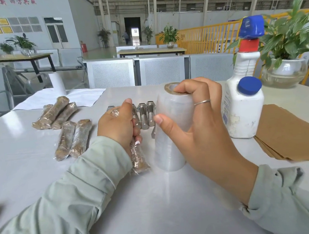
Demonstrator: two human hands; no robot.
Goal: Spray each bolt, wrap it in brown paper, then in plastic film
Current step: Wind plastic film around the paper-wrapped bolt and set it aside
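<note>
Wrapped bolt (138,159) in left hand (118,126)

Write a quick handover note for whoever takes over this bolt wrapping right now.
Left hand grips a bolt in paper and film.
Right hand grips the film roll, fingers in its core.
Done: five wrapped bolts lie to the left.
Left: bare bolts behind the hands; count unclear.
Spray bottle and brown paper sit on the right.

On the smooth grey tabletop (158,201): five film-wrapped brown paper bolt bundles (64,125) at left, bare steel hex bolts (146,115) centre-rear, clear plastic film roll (172,134) just before them, white spray bottle w/ blue trigger (242,97) right, flat brown paper sheets (291,134) far right.
</note>
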